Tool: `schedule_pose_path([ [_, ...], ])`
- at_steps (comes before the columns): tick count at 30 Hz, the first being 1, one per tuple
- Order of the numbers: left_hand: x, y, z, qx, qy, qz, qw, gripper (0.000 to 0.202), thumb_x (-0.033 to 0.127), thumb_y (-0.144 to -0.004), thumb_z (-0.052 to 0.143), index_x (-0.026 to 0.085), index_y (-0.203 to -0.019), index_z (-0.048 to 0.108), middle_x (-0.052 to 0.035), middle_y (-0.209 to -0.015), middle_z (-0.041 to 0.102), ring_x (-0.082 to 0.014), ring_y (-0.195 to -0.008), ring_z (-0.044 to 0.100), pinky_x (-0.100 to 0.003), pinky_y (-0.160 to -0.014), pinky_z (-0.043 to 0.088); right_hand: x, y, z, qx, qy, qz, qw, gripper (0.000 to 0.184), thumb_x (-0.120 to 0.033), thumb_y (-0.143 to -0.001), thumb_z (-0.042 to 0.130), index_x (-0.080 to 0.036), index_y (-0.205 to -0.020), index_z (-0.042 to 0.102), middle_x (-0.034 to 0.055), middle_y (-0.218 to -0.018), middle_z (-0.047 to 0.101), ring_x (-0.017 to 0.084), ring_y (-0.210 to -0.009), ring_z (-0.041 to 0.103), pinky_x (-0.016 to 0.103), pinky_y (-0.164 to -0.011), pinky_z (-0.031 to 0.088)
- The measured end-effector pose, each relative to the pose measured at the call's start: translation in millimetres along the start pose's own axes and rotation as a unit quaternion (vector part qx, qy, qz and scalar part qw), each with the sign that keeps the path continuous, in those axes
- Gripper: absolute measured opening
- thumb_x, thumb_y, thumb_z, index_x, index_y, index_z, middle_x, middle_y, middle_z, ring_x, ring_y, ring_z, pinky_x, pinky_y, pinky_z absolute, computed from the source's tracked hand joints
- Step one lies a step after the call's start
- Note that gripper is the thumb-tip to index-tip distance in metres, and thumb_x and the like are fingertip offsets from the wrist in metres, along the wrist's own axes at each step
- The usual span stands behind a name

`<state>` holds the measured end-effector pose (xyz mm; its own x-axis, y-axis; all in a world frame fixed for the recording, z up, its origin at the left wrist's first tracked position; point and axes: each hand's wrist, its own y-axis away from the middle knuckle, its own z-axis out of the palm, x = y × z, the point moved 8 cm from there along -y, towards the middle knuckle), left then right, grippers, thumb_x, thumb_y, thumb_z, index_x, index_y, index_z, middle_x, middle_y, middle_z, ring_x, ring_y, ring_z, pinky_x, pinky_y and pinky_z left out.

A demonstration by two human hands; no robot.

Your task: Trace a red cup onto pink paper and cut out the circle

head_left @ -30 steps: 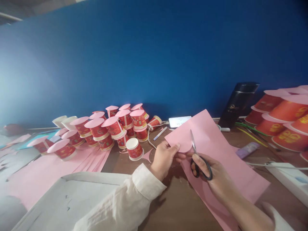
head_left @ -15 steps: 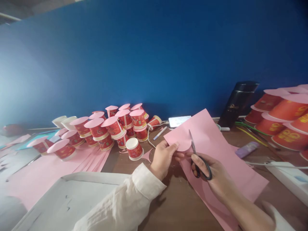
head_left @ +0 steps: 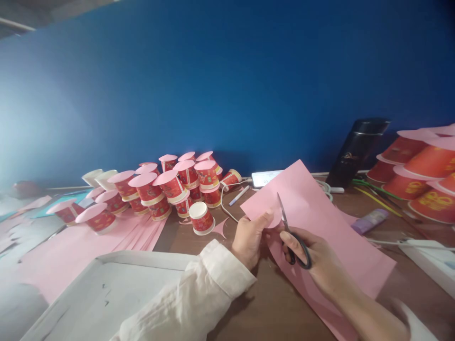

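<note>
My left hand pinches the edge of a large sheet of pink paper, thumb on top and fingers beneath. My right hand grips the black handles of a pair of scissors, whose blades point up and away across the sheet. A curved cut edge runs beside the blades, close to my left thumb. Left of my left hand, a red paper cup stands upside down on the brown table, with a pink paper scrap beside it.
Red cups topped with pink discs are stacked at the left back, and more orange-red cups at the right. A black flask, a phone, a marker and a white power strip lie around the sheet.
My left hand has shifted slightly right, its thumb farther over the paper near the blades. The scissors stay in the same part of the sheet. The view has moved a little to the left.
</note>
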<state>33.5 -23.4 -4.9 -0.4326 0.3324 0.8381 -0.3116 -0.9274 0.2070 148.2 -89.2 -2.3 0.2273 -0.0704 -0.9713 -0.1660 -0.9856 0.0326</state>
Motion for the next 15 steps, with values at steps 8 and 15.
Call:
schedule_pose_path([
  [8,-2,-8,-16.7,0.051,-0.078,0.02,0.995,0.044,0.046,-0.067,0.079,0.01,-0.091,0.071,-0.008,-0.077,0.07,-0.0124,-0.054,0.056,-0.025,-0.048,0.041,-6,0,4,-0.037,-0.005,-0.009,0.999,0.051,-0.068,-0.081,0.057,-0.019,-0.071,0.062,0.0009,-0.062,0.055,0.015,-0.059,0.049,0.027,-0.056,0.04],
  [15,3,-5,-17.1,0.068,-0.096,0.019,0.993,0.037,0.041,-0.069,0.077,0.01,-0.086,0.071,-0.0035,-0.068,0.065,-0.0072,-0.047,0.045,-0.023,-0.045,0.036,-7,0,1,-0.035,0.019,-0.012,0.999,0.054,-0.069,-0.083,0.055,-0.019,-0.064,0.056,0.0004,-0.06,0.055,0.014,-0.06,0.049,0.027,-0.058,0.038],
])
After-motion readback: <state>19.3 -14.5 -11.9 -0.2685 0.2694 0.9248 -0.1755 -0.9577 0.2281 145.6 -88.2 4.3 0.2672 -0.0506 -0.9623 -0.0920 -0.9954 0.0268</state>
